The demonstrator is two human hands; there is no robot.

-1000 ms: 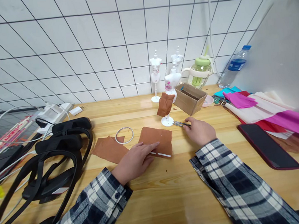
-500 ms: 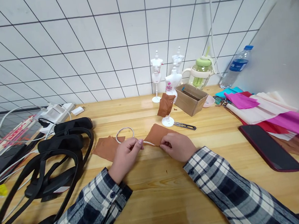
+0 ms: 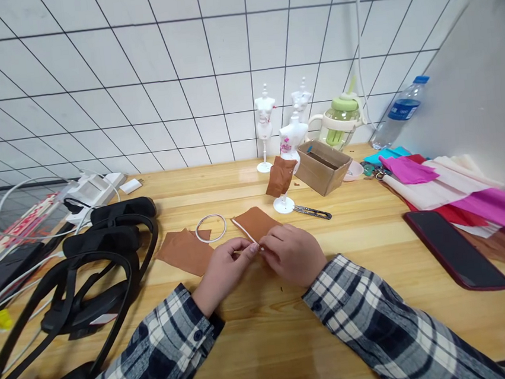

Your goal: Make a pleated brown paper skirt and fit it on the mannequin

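Observation:
A brown piece of fabric (image 3: 255, 222) lies in front of me, and a thin white strip (image 3: 244, 229) runs along its left edge. My left hand (image 3: 228, 266) is closed in a pinch at the near end of that strip, by the fabric's corner. Close beside it, my right hand (image 3: 292, 254) is closed on the near edge of the fabric; its fingertips are partly hidden. Another brown fabric piece (image 3: 185, 252) lies left of my hands. A silver ring (image 3: 211, 240) rests partly on it.
Behind stand small white dress forms (image 3: 294, 135), one wrapped in brown fabric (image 3: 280, 176), with thread snips (image 3: 312, 212) and a cardboard box (image 3: 324, 167) nearby. A phone (image 3: 457, 250) and coloured fabrics (image 3: 458, 187) lie right. A black headset (image 3: 104, 275) sits left.
My left hand has moved right, close to my right hand. The white strip, earlier stretched between my hands, now lies along the fabric's left edge. The fabric has turned slightly.

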